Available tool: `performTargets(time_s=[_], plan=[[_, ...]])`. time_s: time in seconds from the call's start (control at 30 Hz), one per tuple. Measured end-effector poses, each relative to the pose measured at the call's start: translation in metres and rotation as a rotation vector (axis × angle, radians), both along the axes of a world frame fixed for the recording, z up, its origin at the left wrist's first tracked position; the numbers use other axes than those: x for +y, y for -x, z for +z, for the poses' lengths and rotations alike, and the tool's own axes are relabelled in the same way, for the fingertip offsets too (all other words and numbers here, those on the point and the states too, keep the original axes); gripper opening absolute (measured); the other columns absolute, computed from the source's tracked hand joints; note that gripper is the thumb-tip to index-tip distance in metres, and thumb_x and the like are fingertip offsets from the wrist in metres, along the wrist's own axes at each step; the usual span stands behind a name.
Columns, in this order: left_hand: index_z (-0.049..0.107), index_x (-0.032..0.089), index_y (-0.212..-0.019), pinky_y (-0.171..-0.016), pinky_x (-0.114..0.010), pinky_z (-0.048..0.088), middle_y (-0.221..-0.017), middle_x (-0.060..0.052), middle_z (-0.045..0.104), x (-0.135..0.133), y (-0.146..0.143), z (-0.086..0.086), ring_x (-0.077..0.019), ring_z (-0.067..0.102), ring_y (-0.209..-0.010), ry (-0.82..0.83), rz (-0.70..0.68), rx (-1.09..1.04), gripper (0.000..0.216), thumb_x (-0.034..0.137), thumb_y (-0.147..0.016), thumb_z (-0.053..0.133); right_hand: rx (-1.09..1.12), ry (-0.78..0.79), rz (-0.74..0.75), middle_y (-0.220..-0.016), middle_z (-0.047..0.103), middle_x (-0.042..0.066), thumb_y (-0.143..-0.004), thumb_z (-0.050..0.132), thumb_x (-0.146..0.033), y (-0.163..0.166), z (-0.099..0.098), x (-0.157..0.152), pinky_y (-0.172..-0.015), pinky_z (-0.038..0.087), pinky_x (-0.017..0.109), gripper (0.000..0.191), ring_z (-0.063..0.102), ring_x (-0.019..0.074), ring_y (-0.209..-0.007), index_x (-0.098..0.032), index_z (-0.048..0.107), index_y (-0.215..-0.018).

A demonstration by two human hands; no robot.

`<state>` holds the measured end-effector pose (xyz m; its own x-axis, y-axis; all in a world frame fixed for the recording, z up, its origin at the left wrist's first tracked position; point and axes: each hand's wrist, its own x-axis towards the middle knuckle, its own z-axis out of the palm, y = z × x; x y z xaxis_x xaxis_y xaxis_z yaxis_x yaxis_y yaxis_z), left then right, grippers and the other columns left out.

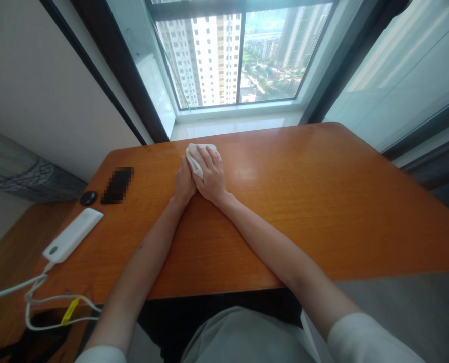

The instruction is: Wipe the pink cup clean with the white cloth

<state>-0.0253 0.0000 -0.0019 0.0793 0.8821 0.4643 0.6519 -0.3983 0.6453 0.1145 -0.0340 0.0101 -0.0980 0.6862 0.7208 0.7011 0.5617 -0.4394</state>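
Note:
A folded white cloth point(194, 165) lies on the wooden table toward its far edge, pressed under my hands. My right hand point(212, 176) covers most of it from above, the fingers stretched forward over the fabric and the thumb along its near side. Against the cloth's left side is my left hand point(185, 180), its fingers closed and partly hidden at the cloth's edge. Both hands touch each other at the thumbs and wrists.
The brown wooden table point(303, 201) has a rounded far right corner. At its left are a white power strip point(73, 236) with a white cable point(35, 297), a black round object point(89, 198) and a blurred dark rectangle point(117, 185). A window point(241, 55) stands beyond.

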Motion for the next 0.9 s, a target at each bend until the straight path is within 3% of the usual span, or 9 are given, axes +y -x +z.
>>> performTargets(time_s=[0.1,0.23,0.3,0.37,0.47,0.53,0.63,0.77,0.9], plan=[[0.051,0.019,-0.139,-0.112,-0.054,0.054,-0.141,-0.020,0.068,-0.001,-0.001,0.001,-0.0350,0.071,-0.127,-0.008,-0.013,0.002,0.042,0.046,-0.109,0.060,-0.024,-0.011,0.022,-0.178,0.048,0.003,-0.112,0.046,-0.038,0.002,0.000,0.004,-0.147,0.012,0.056,0.054,0.030,0.0285,-0.173,-0.028,0.058,-0.164],[0.051,0.019,-0.142,-0.109,-0.056,0.057,-0.141,-0.020,0.069,-0.005,-0.004,0.005,-0.0376,0.072,-0.126,-0.049,0.002,0.034,0.042,0.038,-0.105,0.058,0.332,0.121,-0.104,-0.170,0.058,0.006,-0.118,0.020,-0.039,-0.005,-0.008,0.024,-0.137,0.039,0.050,0.060,0.046,0.0221,-0.164,-0.028,0.053,-0.167],[0.051,0.021,-0.141,-0.110,-0.056,0.058,-0.141,-0.018,0.070,-0.005,-0.003,0.005,-0.0373,0.072,-0.127,-0.049,0.001,0.029,0.041,0.036,-0.104,0.059,0.367,0.123,-0.101,-0.167,0.060,0.006,-0.118,0.019,-0.040,-0.009,-0.009,0.025,-0.135,0.043,0.050,0.061,0.050,0.0222,-0.160,-0.029,0.053,-0.167],[0.052,0.022,-0.139,-0.111,-0.057,0.058,-0.138,-0.019,0.070,-0.003,-0.002,0.003,-0.0368,0.073,-0.125,-0.025,0.005,0.020,0.037,0.037,-0.106,0.059,0.233,0.050,-0.059,-0.172,0.055,0.006,-0.117,0.030,-0.042,-0.009,-0.006,0.018,-0.139,0.036,0.051,0.058,0.045,0.0254,-0.164,-0.027,0.055,-0.166],[0.053,0.019,-0.139,-0.113,-0.059,0.056,-0.140,-0.023,0.070,0.000,0.001,0.000,-0.0372,0.072,-0.129,0.002,-0.012,0.008,0.039,0.039,-0.106,0.062,-0.066,-0.050,0.052,-0.179,0.047,0.003,-0.110,0.049,-0.040,-0.003,0.001,0.002,-0.147,0.014,0.056,0.057,0.033,0.0299,-0.171,-0.027,0.057,-0.165],[0.052,0.017,-0.141,-0.115,-0.058,0.055,-0.144,-0.026,0.068,0.001,0.000,0.000,-0.0368,0.071,-0.131,-0.011,-0.026,0.017,0.041,0.038,-0.107,0.061,-0.096,-0.035,0.057,-0.179,0.047,0.001,-0.110,0.051,-0.039,0.001,0.003,-0.001,-0.147,0.009,0.056,0.056,0.030,0.0292,-0.172,-0.029,0.058,-0.165],[0.052,0.016,-0.143,-0.110,-0.056,0.057,-0.142,-0.024,0.070,-0.002,-0.003,0.003,-0.0367,0.073,-0.125,-0.039,-0.011,0.033,0.042,0.038,-0.107,0.059,0.172,0.055,-0.038,-0.176,0.051,0.005,-0.116,0.034,-0.043,0.000,-0.005,0.013,-0.144,0.024,0.053,0.056,0.037,0.0253,-0.169,-0.028,0.057,-0.165],[0.051,0.023,-0.140,-0.108,-0.053,0.059,-0.140,-0.017,0.071,-0.005,-0.005,0.006,-0.0359,0.073,-0.124,-0.051,0.016,0.038,0.041,0.037,-0.103,0.060,0.563,0.196,-0.048,-0.151,0.073,0.012,-0.116,0.026,-0.063,-0.008,-0.029,0.045,-0.127,0.051,0.046,0.069,0.066,0.0243,-0.144,-0.022,0.066,-0.156],[0.050,0.024,-0.138,-0.105,-0.052,0.059,-0.139,-0.016,0.071,-0.004,-0.004,0.006,-0.0353,0.073,-0.120,-0.058,0.021,0.035,0.041,0.037,-0.101,0.060,0.618,0.209,-0.070,-0.128,0.082,0.013,-0.114,0.025,-0.073,-0.011,-0.043,0.058,-0.121,0.056,0.047,0.080,0.076,0.0268,-0.128,-0.018,0.073,-0.146]])
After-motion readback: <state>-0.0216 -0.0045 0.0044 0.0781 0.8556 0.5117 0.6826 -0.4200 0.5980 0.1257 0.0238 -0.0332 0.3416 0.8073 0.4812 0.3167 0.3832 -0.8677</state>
